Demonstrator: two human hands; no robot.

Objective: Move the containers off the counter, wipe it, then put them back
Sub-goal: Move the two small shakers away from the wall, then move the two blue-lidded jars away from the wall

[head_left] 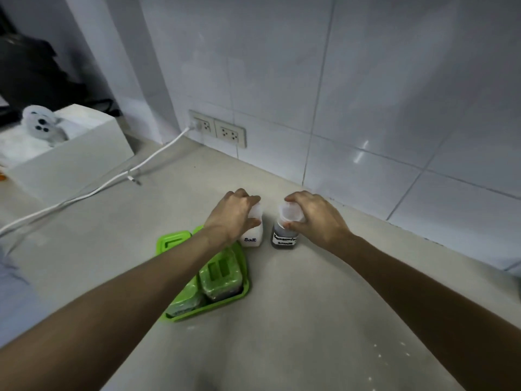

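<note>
Two small clear jars stand side by side on the pale counter (310, 306) near the tiled wall. The white one labelled "Salt" (253, 235) has my left hand (232, 214) closed over its lid. The dark one with a handwritten label (284, 238) has my right hand (315, 218) closed over its clear lid. Both jars rest on the counter. Just left of them a green tray (245, 289) holds green-lidded containers (221, 273), partly hidden under my left forearm.
A white cable (112, 182) runs from the wall sockets (220, 131) across the counter's left side. A white box (70, 156) with a white device on top stands at far left. White specks (377, 355) lie on the counter at front right.
</note>
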